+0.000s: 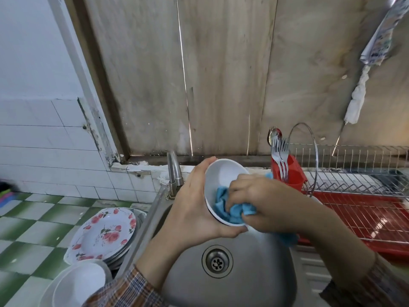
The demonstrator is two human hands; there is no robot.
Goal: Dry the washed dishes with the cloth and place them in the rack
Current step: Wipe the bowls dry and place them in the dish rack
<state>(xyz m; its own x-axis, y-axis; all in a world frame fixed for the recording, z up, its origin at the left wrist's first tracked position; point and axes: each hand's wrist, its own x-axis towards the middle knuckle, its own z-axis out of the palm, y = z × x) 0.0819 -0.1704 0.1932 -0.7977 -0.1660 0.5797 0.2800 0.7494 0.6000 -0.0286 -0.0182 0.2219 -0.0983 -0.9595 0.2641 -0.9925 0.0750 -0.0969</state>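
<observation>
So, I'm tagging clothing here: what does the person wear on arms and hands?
The left hand and right hand are bare: no gloves, rings or watch visible. The left sleeve and right sleeve are brownish plaid with blue and pale lines.

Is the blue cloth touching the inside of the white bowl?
Touching. Head view: the right hand presses the blue cloth against the inner wall of the white bowl; the left hand holds it.

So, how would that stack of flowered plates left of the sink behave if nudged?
The stack of flowered plates appears to lean, so it might slide or topple toward the white bowls beside it. Several plates together would probably feel heavy. Their glossy faces suggest a slippery grip.
</observation>
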